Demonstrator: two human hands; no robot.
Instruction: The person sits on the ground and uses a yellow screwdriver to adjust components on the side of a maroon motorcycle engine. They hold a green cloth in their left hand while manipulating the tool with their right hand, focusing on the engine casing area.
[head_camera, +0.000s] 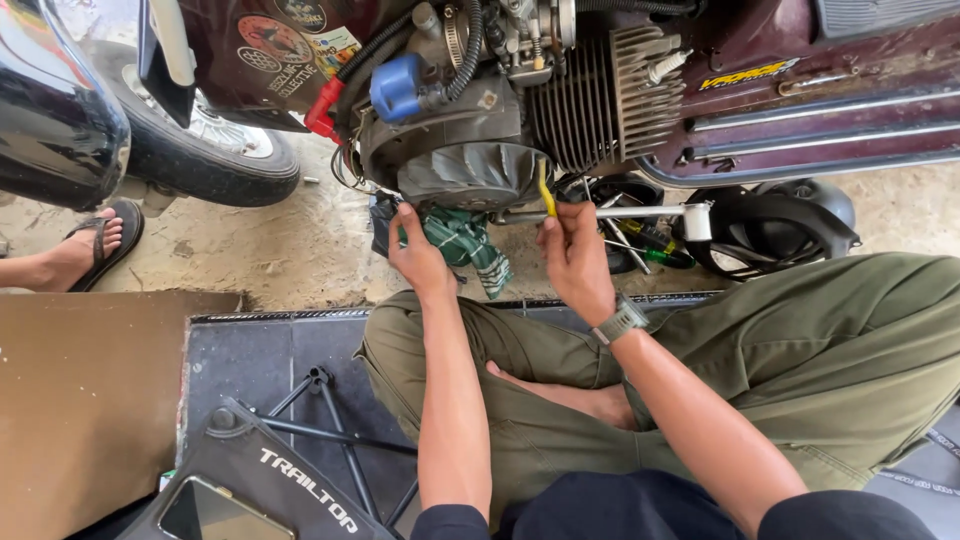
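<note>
I sit cross-legged in olive trousers facing a scooter engine (470, 150) with a grey round cover and cooling fins. My left hand (418, 255) reaches up under the cover, fingers touching a green and white striped rag (470, 250) that hangs there. My right hand (575, 255), with a grey watch on its wrist, grips a thin yellow tool (545, 190) that points up at the engine's underside. A chrome rod (620, 211) runs to the right just behind that hand.
A maroon scooter body (800, 80) spans the top, with a black tyre (215, 160) at left. Another person's sandalled foot (95, 245) rests at far left. A brown board (85, 400), a black case (270, 480) and a dark rubber mat (250, 355) lie beside my knees.
</note>
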